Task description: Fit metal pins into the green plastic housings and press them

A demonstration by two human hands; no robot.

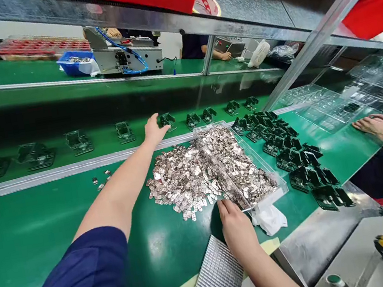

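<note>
My left hand (pixel 154 131) reaches over the far strip of the green bench, thumb and index finger apart. Between and just beyond its fingertips stands a small green circuit board assembly (pixel 167 120); I cannot tell whether they touch it. My right hand (pixel 238 228) lies palm down by the near corner of a clear plastic tray (pixel 269 199), its fingers stretched out, the tips at the tray's edge. Small silvery metal pieces (pixel 183 179) fill the tray and spill in a heap to its left. Below the right hand lies a gridded metal block (pixel 217 276).
More board assemblies (pixel 124 131) stand along the far strip, and rows of them (pixel 289 156) sit right of the tray. Crumpled white tissue (pixel 270 218) lies at the tray's corner. At right rest another person's hands (pixel 375 126) near clear trays (pixel 320 104). A metal post (pixel 326 28) slants overhead.
</note>
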